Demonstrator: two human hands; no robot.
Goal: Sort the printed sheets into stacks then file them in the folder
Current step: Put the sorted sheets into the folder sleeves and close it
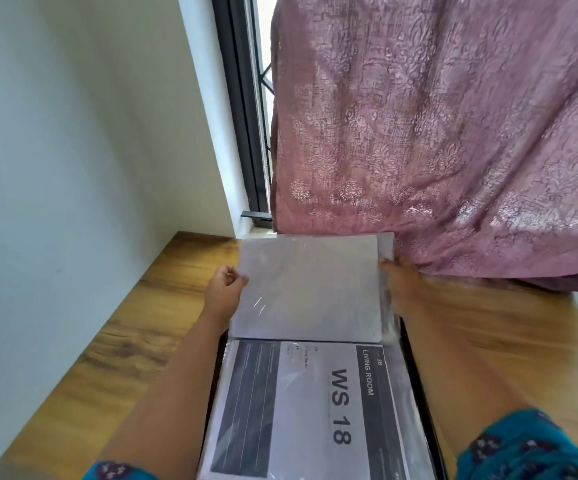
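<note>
A black folder [419,393] with clear plastic sleeves lies open on the wooden table. Its near page holds a printed sheet [315,410] reading "LIVING ROOM" and "WS 18". A sleeve with a sheet showing its blank grey back [308,289] stands raised from the folder's spine. My left hand [223,289] pinches that sleeve's left edge. My right hand [400,282], blurred, holds its right edge, fingers partly behind it.
The wooden table [125,341] runs along a white wall [73,150] on the left. A mauve patterned curtain [436,133] hangs down onto the table's far right. A dark window frame [246,116] shows beside the curtain.
</note>
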